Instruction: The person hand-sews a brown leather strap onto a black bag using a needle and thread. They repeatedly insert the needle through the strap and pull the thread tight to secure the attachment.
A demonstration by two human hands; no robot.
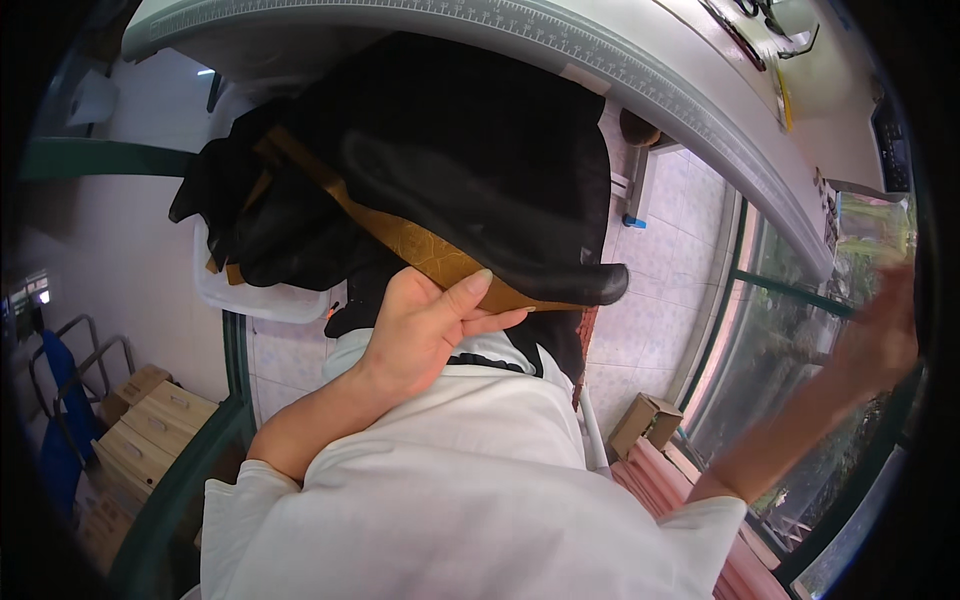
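Note:
My left hand pinches the edge of a black cloth with a golden-brown patterned band, thumb on top and fingers below. The cloth spreads from the table edge over my lap, and its near right edge curls over. More of it bunches to the left, over a translucent plastic bin. Away from the cloth, my right hand is stretched out at the far right. Motion smears its fingers, and nothing that it may hold can be made out.
A grey table edge with ruler marks curves across the top. Scissors lie on the tabletop. Wooden drawer boxes stand at the lower left. A cardboard box and pink cloth rolls are beside the window on the right.

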